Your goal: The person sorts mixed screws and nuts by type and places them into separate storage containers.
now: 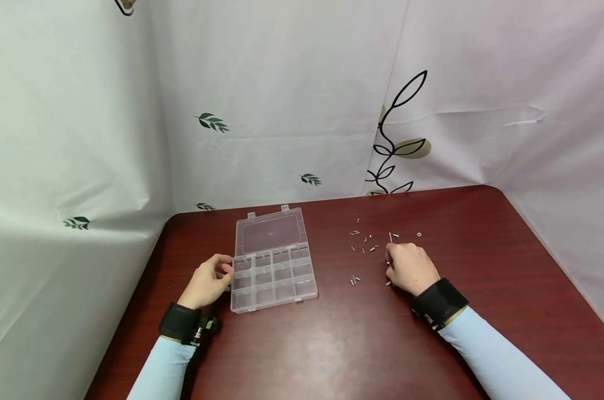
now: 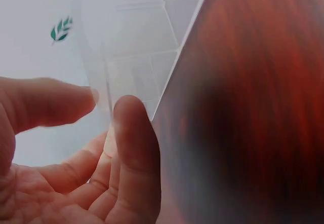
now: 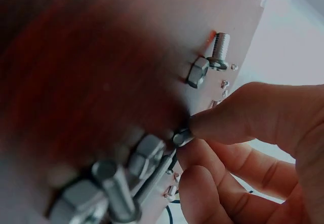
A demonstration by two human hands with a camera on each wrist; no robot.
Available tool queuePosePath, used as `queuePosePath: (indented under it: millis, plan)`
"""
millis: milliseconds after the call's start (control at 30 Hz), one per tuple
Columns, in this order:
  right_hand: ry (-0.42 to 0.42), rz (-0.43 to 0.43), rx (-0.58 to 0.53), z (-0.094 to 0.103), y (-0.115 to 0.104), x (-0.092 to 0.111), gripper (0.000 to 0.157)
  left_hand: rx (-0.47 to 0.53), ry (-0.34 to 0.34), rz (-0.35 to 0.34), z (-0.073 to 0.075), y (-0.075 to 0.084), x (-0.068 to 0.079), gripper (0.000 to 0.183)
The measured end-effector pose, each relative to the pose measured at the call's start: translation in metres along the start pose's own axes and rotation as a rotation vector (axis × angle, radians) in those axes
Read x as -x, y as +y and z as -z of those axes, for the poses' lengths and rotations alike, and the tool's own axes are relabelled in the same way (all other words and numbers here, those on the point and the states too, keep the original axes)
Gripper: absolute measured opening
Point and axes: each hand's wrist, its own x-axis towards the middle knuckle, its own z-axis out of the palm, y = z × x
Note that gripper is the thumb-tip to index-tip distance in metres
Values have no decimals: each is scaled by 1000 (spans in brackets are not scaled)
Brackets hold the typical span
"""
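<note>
My left hand [image 1: 210,280] is at the left side of a clear plastic compartment box [image 1: 276,303], its thumb and curled fingers [image 2: 134,133] on either side of the box's edge in the left wrist view. The box's clear lid [image 1: 270,233] is folded back, away from me. Over on the right, my right hand [image 1: 410,268] is low over the table among small metal parts. Its thumb and index finger pinch a small bolt [image 3: 182,137], with only the rounded end showing. Close by lie a hex-shaped piece [image 3: 147,155] and another bolt [image 3: 119,191].
Several small screws [image 1: 364,240] lie scattered between the box and my right hand, and a few more [image 1: 354,280] sit nearer to me. A washer-like ring [image 1: 419,234] lies farther right. Behind the dark red table [image 1: 302,355] hangs a white patterned curtain [image 1: 291,100].
</note>
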Motion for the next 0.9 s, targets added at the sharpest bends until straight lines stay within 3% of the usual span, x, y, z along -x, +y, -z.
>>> queuePosePath:
  millis: [300, 567, 733, 900]
  plan:
    - [-9, -12, 14, -1, -1, -3, 14, 180, -138, -63, -23, 6, 6, 50]
    - [-49, 18, 17, -2, -1, -8, 17, 198, -284, -151, -32, 16, 8, 47]
    - [-37, 80, -53, 0, -17, -17, 16, 197, -327, -158, -35, 19, 5, 46]
    - [19, 205, -116, 4, -40, -29, 18, 211, -352, -150, -38, 21, 0, 46]
